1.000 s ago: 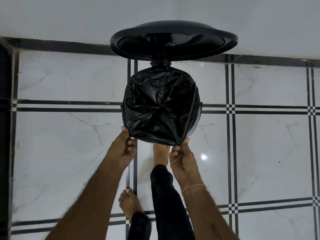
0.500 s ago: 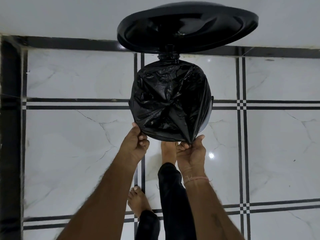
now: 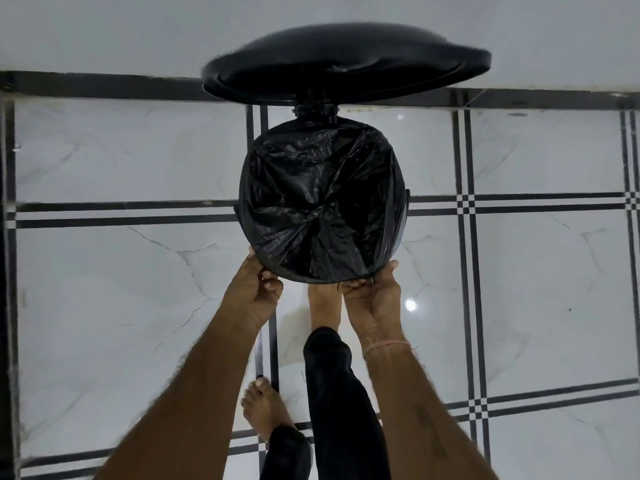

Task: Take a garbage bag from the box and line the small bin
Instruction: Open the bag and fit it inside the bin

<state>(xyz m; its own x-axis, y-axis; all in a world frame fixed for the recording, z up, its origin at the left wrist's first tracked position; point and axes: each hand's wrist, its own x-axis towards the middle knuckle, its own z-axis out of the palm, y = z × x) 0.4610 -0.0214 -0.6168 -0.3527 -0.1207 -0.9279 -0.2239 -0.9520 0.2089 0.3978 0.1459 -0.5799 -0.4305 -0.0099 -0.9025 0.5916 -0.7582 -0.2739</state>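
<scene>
A small round black pedal bin (image 3: pixel 404 216) stands on the floor by the wall, its lid (image 3: pixel 346 64) raised. A black garbage bag (image 3: pixel 322 202) fills its mouth, crumpled inward with its edge wrapped over the rim. My left hand (image 3: pixel 254 292) pinches the bag's edge at the near-left rim. My right hand (image 3: pixel 372 294) grips the bag's edge at the near-right rim. My right foot (image 3: pixel 323 303) rests at the bin's front, where the pedal is hidden. The box of bags is out of view.
White marble floor tiles (image 3: pixel 104 289) with black stripe borders spread all around. A white wall with a black skirting (image 3: pixel 104 86) runs just behind the bin. A dark vertical edge (image 3: pixel 5 271) lines the far left. My left foot (image 3: pixel 266 407) stands behind.
Both hands have spread a little along the near rim, pulling the bag's edge lower over it. The bag now lies smoother across the mouth. The view has shifted closer.
</scene>
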